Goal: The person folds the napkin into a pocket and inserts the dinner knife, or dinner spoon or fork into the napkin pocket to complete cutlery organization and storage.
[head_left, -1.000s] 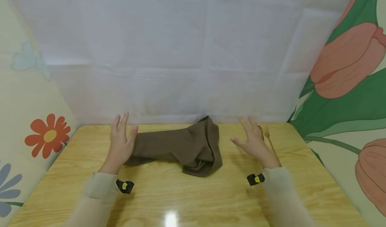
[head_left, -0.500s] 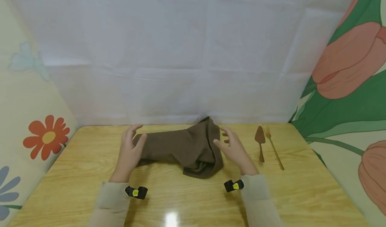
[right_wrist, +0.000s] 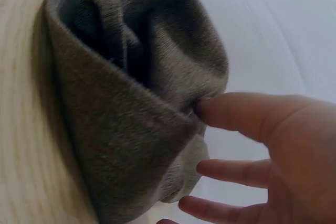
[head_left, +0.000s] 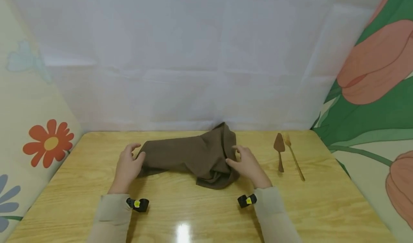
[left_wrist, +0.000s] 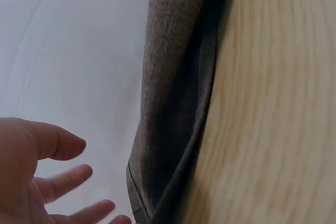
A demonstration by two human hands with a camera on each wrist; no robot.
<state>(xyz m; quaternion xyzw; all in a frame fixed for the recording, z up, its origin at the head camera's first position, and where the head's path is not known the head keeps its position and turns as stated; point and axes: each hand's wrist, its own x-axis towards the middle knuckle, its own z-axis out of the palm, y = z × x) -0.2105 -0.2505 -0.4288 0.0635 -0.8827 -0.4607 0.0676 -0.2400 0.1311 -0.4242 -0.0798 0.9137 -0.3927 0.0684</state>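
A dark brown cloth (head_left: 175,152) lies across the table, flat and narrow at its left end, bunched up with open folds at its right. Next to the left end is my left hand (head_left: 127,166), thumb and fingers apart. In the left wrist view that hand (left_wrist: 31,174) has nothing between its fingers, and the cloth's folded edge (left_wrist: 168,72) runs past it. My right hand (head_left: 249,165) is at the bunched end. Seen from the right wrist, its thumb (right_wrist: 236,113) touches a fold of the cloth (right_wrist: 115,135), while the other fingers stay spread behind the edge.
To the right on the wooden table (head_left: 206,214) lie a cake server (head_left: 279,145) and a gold-coloured fork (head_left: 295,159), side by side. A white sheet (head_left: 180,63) hangs behind the table's far edge. Flower-patterned coverings (head_left: 364,121) flank both sides.
Both hands moved in toward the cloth; the left then drew back slightly left. The right hand came left to the bunched end, uncovering the cake server and fork. The cloth has kept its shape.
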